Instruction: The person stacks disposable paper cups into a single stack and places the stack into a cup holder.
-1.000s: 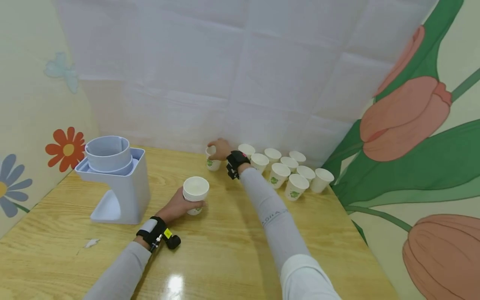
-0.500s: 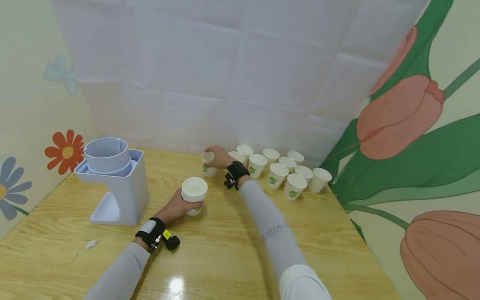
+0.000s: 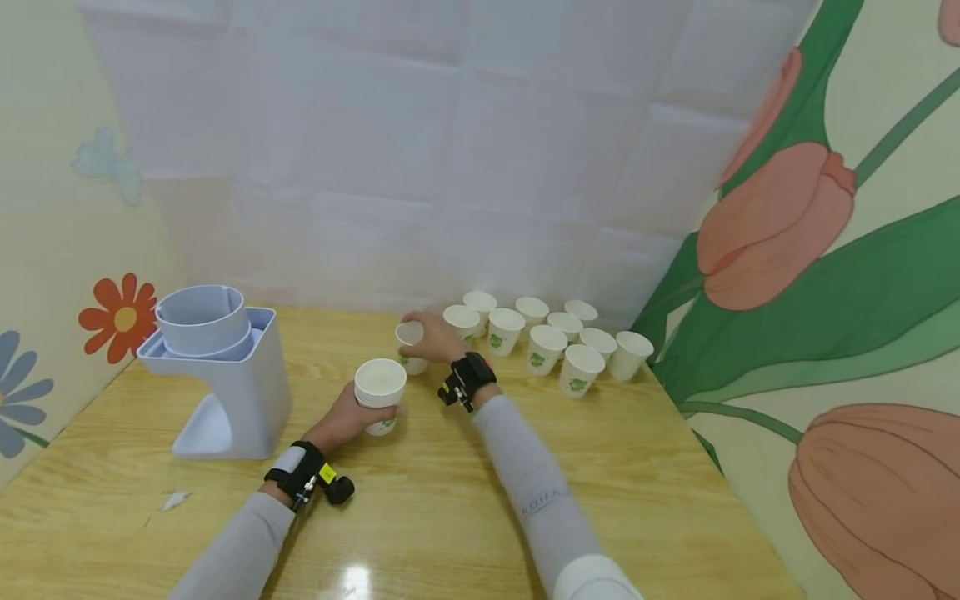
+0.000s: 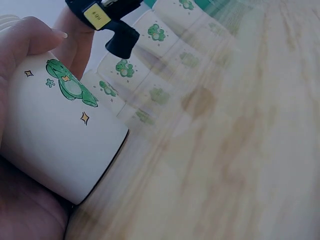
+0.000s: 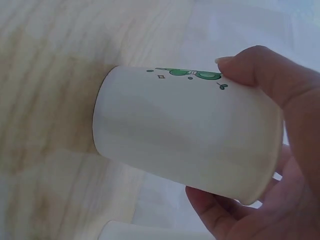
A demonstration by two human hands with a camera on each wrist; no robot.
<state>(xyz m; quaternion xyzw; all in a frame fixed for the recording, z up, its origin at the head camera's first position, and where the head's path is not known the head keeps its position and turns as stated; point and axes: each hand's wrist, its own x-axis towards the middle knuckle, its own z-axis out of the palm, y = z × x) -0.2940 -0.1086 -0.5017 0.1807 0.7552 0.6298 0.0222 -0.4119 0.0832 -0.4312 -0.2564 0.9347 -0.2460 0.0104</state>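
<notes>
Through the head view, I have my right grip [image 3: 437, 337] pinching an upright single cup [image 3: 408, 332] just above and right of the cup stack [image 3: 380, 381] my left grip [image 3: 349, 418] clasps.

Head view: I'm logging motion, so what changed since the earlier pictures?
The right hand has drawn its single cup away from the white sheet, closer to the cup stack in the left hand. Both grips, the pale stand and the standing cups look unchanged.

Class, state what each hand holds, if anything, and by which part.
Left hand: a stack of cups, around its side below the rims. Right hand: another cup, by its sides near the rim.
</notes>
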